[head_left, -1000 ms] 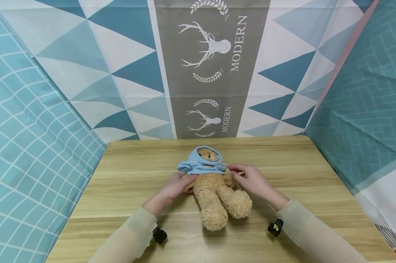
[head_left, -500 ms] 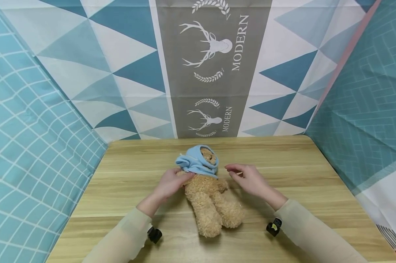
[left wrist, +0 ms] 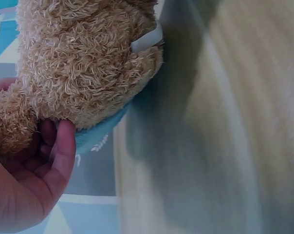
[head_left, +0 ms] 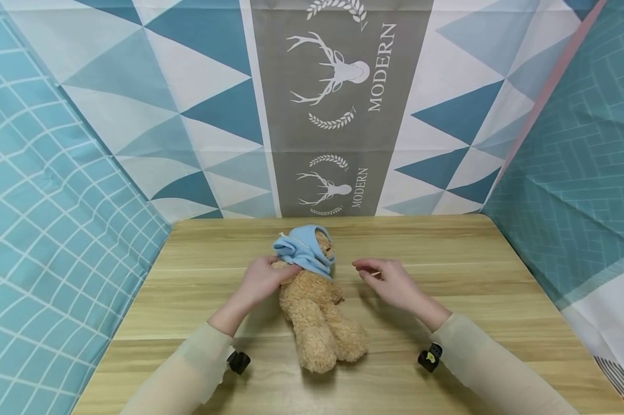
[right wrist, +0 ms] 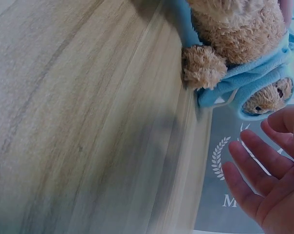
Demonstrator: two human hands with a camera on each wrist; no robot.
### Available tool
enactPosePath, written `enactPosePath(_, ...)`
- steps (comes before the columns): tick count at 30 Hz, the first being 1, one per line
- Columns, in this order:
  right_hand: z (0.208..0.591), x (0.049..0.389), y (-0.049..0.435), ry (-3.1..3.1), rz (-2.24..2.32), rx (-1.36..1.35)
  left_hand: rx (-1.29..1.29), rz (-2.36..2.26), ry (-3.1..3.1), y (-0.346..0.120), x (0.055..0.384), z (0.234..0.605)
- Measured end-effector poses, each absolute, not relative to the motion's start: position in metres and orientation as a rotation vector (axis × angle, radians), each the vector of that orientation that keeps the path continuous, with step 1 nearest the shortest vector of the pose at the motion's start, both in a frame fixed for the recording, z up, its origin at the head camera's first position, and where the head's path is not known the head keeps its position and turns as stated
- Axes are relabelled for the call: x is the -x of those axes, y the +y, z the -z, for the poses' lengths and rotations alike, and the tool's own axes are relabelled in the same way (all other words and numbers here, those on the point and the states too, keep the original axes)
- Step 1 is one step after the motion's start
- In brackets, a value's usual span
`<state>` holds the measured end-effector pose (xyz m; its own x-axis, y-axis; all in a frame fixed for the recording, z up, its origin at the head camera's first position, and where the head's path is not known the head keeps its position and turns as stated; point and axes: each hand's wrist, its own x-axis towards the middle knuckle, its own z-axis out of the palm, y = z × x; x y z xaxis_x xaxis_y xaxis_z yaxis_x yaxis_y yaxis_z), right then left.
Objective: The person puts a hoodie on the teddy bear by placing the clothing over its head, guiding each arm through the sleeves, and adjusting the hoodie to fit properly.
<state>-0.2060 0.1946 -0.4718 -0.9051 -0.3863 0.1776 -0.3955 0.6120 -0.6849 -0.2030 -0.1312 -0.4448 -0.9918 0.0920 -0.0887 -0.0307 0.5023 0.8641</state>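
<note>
A light brown teddy bear lies on its back, tilted to the left, its legs toward the person. A light blue hooded garment is bunched around its head and chest, with the face showing through the hood. My left hand grips the bear's arm on the left side; in the left wrist view, the fingers of the left hand curl round that furry arm. To the right of the bear, apart from it, my right hand holds nothing. Its fingers are loosely bent in the right wrist view.
The wooden table carries the bear. A patterned cloth with deer heads rises behind it, and blue cloths flank both sides. A white tag sticks out from the bear's fur.
The bear has slid left and turned, with my left hand moving left along with it. My right hand has come off the bear and stayed nearly in place.
</note>
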Motion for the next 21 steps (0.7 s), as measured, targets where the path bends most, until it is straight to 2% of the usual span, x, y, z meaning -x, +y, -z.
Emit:
enactPosePath(13, 0.466, 0.204, 0.192, -2.816, -1.224, -0.677, -0.189, -1.126, 2.805, -0.145, 0.212, 0.405)
enactPosePath(21, 0.470, 0.205, 0.191, -2.811, -1.233, -0.681, -0.284, -1.098, 2.844, -0.131, 0.213, 0.409)
